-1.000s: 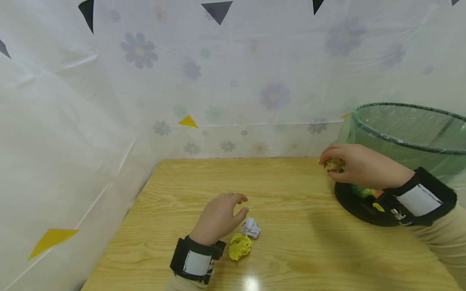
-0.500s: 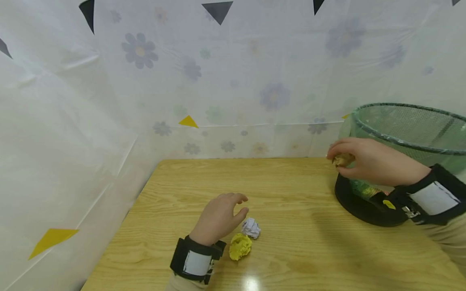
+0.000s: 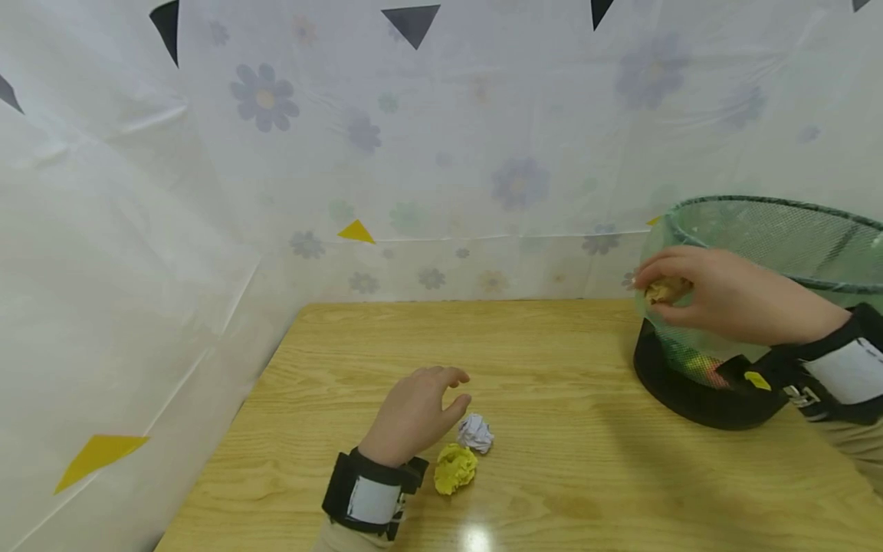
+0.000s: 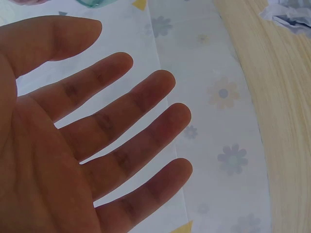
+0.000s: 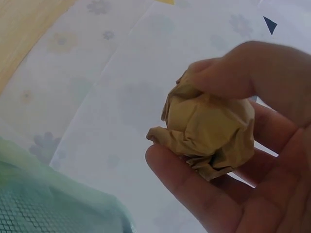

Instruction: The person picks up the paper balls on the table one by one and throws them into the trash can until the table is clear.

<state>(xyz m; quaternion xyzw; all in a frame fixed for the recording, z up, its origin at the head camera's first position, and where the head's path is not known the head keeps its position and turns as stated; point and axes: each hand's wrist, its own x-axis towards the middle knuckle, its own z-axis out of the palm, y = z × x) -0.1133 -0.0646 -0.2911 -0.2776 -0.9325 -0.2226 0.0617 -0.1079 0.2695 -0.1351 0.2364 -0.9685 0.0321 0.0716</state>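
My right hand point(image 3: 731, 295) pinches a crumpled ball of brown paper point(image 5: 209, 126) between thumb and fingers. It is raised in front of the left side of a green mesh basket point(image 3: 845, 230), a little below the rim. Over the table my left hand point(image 3: 414, 414) holds nothing; its fingers point(image 4: 141, 102) are spread and relaxed in the left wrist view. Close to its thumb lie a crumpled white paper ball point(image 3: 475, 434) and a crumpled yellow paper ball point(image 3: 455, 469), side by side on the wooden table point(image 3: 552, 368).
The basket stands on a black base point(image 3: 710, 410) at the table's right side, and colourful bits show through its lower mesh. A white flowered sheet point(image 3: 441, 153) hangs behind and along the left of the table.
My right hand has moved rightward and somewhat up with the brown paper ball, closer to the basket's rim. The left hand and the two paper balls on the table have stayed put.
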